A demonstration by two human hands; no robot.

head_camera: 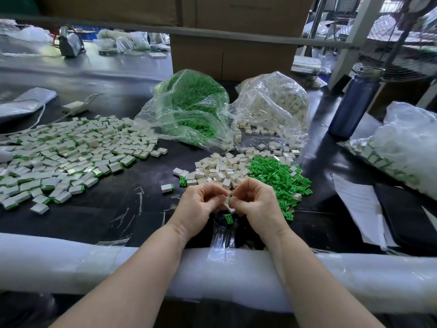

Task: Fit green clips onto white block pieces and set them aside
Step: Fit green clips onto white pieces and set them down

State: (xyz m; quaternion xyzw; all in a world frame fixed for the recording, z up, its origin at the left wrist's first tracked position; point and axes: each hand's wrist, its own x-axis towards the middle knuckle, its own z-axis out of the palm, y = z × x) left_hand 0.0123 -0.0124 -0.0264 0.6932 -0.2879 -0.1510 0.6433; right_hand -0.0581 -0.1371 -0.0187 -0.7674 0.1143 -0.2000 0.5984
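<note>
Near the front edge of the dark surface (99,223): both hands close together, just above the surface.
Left hand (201,200): fingers curled, grip pinching a small white block (226,200) at the fingertips.
Right hand (254,201): fingers curled too, tips touching the same white block from the other side; cannot tell if a clip hides inside this grip.
White block: held between the two hands, up off the surface, in the middle of the view.
Second white piece (231,210): peeking out just under the hands; cannot tell if held or lying down.
Loose green clip (229,218): lying on the surface right below the hands, not held.
Step in hand: likely pushing a clip into the block, or getting it lined up; no green showing on the held block.
Loose white blocks (220,170): small heap just behind the hands.
Loose green clips (275,176): heap just right of the white heap, touching it.
Finished pieces (63,152): big spread far to the left, white with green edges, well apart from the hands.
One finished piece (167,187): alone, near the left hand.
Green bag (189,107): behind the heaps, full of clips.
White bag (274,102): beside the green bag, full of blocks.
Next move calls for: clip turned the right way, pressed straight in until snug, then the piece put down to the left with the others.
Care needed: small parts, easy to drop or push in crooked.
</note>
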